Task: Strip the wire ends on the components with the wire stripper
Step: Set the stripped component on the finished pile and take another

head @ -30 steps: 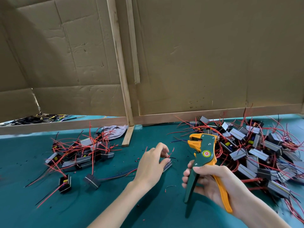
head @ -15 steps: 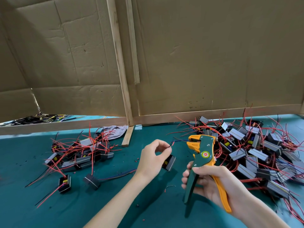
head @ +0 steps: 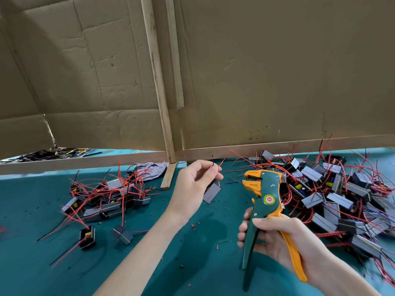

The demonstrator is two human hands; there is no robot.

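Over the table [head: 203, 263], left hand [head: 192, 189] pinches one component [head: 211, 193] by its red wire [head: 220, 163], right hand [head: 277, 238] grips the wire stripper [head: 265, 201]; that short end may miss the mouth.

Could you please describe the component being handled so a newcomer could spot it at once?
On the teal table mat, a left heap and a right heap of red-wired black components flank a gap. There the left hand pinches a thin red wire beside the green-and-orange wire stripper. The small dark grey block component under its fingers is the only one in a hand.
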